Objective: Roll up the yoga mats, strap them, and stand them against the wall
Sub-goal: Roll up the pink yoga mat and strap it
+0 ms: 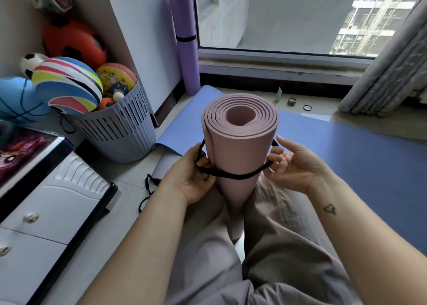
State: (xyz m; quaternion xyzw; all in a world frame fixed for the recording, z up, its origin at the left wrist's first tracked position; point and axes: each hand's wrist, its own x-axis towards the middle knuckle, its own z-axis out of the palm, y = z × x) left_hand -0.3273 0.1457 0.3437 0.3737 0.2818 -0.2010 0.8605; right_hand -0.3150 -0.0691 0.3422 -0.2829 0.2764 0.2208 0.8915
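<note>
Floor [129,189]: blue mat [346,156] flat, slatted basket [120,131] beside.

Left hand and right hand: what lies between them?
The rolled pink mat, upright, ringed by a black strap that the left hand and right hand hold. Head view.

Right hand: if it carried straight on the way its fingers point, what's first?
Likely the rolled pink mat: the right hand, pinching the black strap, points leftward at its side, almost touching, though depth unclear.

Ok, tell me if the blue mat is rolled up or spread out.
Spread out. The blue mat lies flat and unrolled behind the rolled pink mat.
</note>
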